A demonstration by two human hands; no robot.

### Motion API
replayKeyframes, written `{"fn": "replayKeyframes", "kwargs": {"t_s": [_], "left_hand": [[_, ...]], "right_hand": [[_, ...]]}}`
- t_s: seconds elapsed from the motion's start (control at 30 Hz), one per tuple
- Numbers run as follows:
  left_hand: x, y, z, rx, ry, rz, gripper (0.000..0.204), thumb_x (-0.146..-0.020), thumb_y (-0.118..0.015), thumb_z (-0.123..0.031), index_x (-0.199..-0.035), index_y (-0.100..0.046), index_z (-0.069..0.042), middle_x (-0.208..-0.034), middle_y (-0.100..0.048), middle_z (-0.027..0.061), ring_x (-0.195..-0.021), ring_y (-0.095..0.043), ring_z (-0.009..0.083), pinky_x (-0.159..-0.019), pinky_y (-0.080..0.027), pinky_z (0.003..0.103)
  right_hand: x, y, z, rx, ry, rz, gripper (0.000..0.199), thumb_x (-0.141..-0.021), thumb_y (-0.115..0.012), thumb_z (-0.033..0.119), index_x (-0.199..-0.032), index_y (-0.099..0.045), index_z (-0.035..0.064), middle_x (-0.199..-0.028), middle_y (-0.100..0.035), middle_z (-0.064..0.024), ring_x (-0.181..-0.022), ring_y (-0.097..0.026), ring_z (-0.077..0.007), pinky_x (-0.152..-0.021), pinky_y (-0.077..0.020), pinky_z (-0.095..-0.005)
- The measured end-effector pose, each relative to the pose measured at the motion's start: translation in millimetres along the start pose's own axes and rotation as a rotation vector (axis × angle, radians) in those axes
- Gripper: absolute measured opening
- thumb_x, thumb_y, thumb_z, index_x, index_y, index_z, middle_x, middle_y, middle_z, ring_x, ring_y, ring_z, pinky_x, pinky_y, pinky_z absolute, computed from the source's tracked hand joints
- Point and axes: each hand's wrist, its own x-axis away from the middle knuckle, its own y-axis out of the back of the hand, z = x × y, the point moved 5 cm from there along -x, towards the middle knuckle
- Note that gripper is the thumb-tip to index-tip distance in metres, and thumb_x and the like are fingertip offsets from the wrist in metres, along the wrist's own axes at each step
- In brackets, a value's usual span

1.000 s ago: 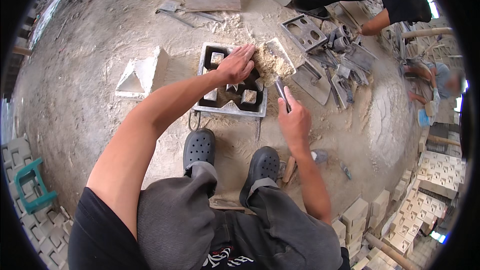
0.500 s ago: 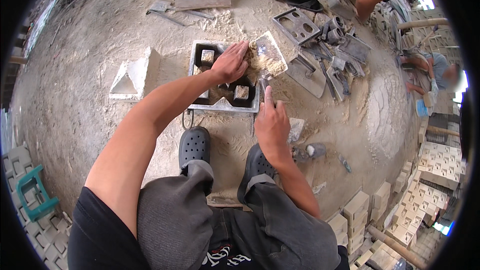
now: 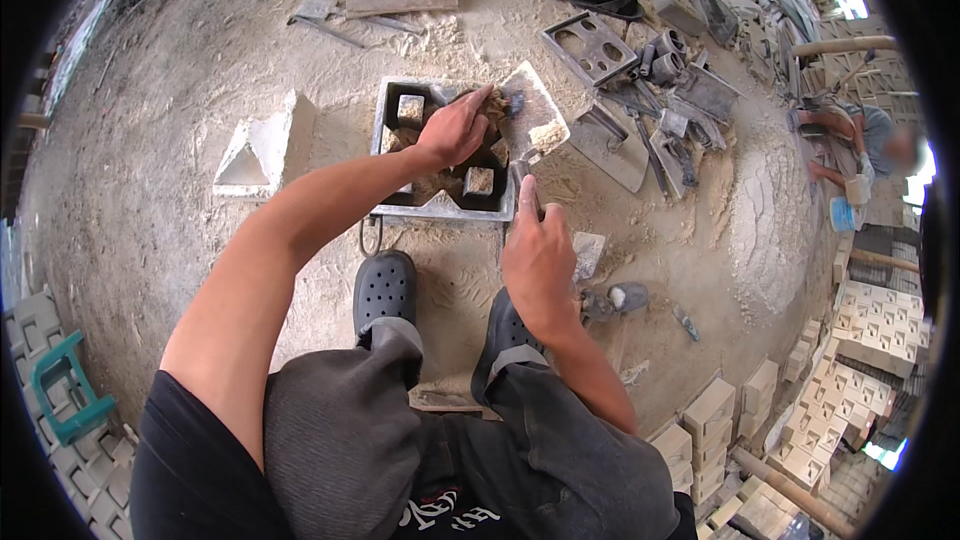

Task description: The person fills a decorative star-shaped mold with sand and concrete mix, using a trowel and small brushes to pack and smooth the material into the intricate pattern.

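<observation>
Floor point(image 3: 650, 250): carrying the mould point(image 3: 400, 211), which is sitting just ahead of the shoes point(image 3: 385, 290).
Scoop point(image 3: 530, 100): lying at the mould's right edge, now showing mostly bare metal where it was heaped a second ago.
Right hand point(image 3: 540, 258): gripping the scoop's handle.
Left hand point(image 3: 457, 130): hanging over the mould; I can't tell if it's holding anything.
Sand point(image 3: 547, 137): clinging as a lump; the rest is apparently filling the mould.

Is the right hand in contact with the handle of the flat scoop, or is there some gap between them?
Touching. The head view shows it: the right hand is closed around the scoop handle, with no gap visible.
</observation>
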Motion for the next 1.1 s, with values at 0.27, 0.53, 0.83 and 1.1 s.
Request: {"fn": "replayKeyframes", "kwargs": {"t_s": [0.27,0.53,0.83,1.1], "left_hand": [[39.3,26.5,-10.8,-0.020,-0.114,0.036,0.059,-0.089,-0.052,-0.009,-0.148,-0.042,-0.006,-0.143,-0.053,0.0228,-0.122,-0.058,0.0421,-0.104,-0.048,0.046],[85.2,25.7,-12.3,-0.396,-0.133,0.132,0.069,-0.097,-0.052,-0.031,-0.153,-0.030,0.004,-0.160,-0.031,0.0213,-0.150,-0.026,0.0358,-0.124,-0.019,0.045],[77.6,-1.5,-25.1,-0.597,0.026,0.188,0.083,-0.102,-0.039,-0.050,-0.152,-0.022,0.014,-0.163,-0.016,0.0290,-0.155,-0.010,0.0377,-0.126,-0.007,0.045],[102.0,-11.6,-60.0,-0.302,-0.091,0.394,0.087,-0.100,-0.048,-0.049,-0.152,-0.019,0.014,-0.161,-0.019,0.0319,-0.153,-0.012,0.0421,-0.126,-0.011,0.047]], "right_hand": [[33.0,6.5,-7.3,-0.045,0.137,-0.030,0.064,-0.084,-0.063,0.007,-0.147,-0.051,0.0121,-0.096,-0.054,-0.0137,-0.086,-0.062,-0.0335,-0.066,-0.0543,-0.0440],[55.8,14.4,-21.2,0.017,0.208,-0.050,0.066,-0.081,-0.060,0.004,-0.145,-0.055,0.0183,-0.092,-0.053,-0.0092,-0.083,-0.060,-0.0278,-0.062,-0.0527,-0.0411],[53.8,18.1,-21.8,0.042,0.246,-0.122,0.064,-0.083,-0.059,0.004,-0.144,-0.056,0.0192,-0.091,-0.053,-0.0085,-0.080,-0.060,-0.0273,-0.061,-0.0519,-0.0405],[53.8,10.4,-26.4,0.050,0.209,-0.165,0.061,-0.082,-0.060,0.004,-0.142,-0.059,0.0184,-0.093,-0.056,-0.0082,-0.079,-0.061,-0.0269,-0.064,-0.0522,-0.0392]]}}
